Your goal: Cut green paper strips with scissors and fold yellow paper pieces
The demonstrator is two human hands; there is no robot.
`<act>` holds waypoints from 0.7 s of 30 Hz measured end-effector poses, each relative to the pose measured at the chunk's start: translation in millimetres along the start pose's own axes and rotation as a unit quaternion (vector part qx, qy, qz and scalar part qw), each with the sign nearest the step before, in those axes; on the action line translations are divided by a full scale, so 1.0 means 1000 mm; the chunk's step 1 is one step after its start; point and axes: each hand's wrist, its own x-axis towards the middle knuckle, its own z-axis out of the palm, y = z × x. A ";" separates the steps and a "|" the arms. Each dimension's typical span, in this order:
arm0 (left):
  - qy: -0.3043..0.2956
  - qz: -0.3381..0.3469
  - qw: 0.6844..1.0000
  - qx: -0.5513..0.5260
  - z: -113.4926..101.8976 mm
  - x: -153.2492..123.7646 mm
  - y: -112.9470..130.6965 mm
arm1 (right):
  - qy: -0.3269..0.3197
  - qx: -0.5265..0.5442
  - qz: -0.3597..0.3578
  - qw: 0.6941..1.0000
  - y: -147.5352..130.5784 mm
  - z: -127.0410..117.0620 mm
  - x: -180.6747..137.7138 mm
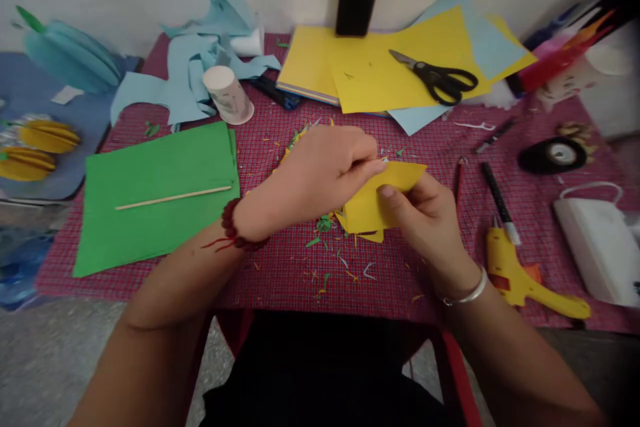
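Note:
A small piece of yellow paper [367,207] is held up between my two hands above the middle of the table. My left hand [320,173] reaches across and pinches its upper edge, fingers curled. My right hand [430,223] grips the paper's right side, with the thumb on its face and the other fingers behind. Below the paper lie more yellow pieces, partly hidden, among green, yellow and white paper scraps [324,223]. To the left, green sheets [150,233] are stacked with a thin wooden stick [173,198] on top.
Black-handled scissors [445,80] rest on yellow sheets [365,90] at the back. A paper cup [227,97] stands by blue paper offcuts [185,73]. On the right lie a yellow glue gun [525,283], a black pen [497,193] and a white box-like object [597,240]. Paper fruit shapes [75,57] sit far left.

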 end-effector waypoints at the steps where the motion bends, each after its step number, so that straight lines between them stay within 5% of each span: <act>1: 0.010 0.003 1.000 0.000 0.003 0.000 -0.001 | 0.001 0.005 0.004 1.000 0.000 0.000 0.000; 10: 0.071 0.036 0.996 -0.033 0.008 -0.004 -0.003 | 0.033 0.022 0.082 0.996 -0.005 -0.003 -0.009; 16: 0.102 -0.033 0.984 -0.141 -0.003 0.001 -0.011 | 0.062 0.031 0.193 0.979 -0.004 -0.010 -0.013; 21: 0.034 -0.089 0.981 -0.171 -0.005 0.000 -0.010 | 0.056 0.063 0.214 0.973 0.008 -0.014 -0.009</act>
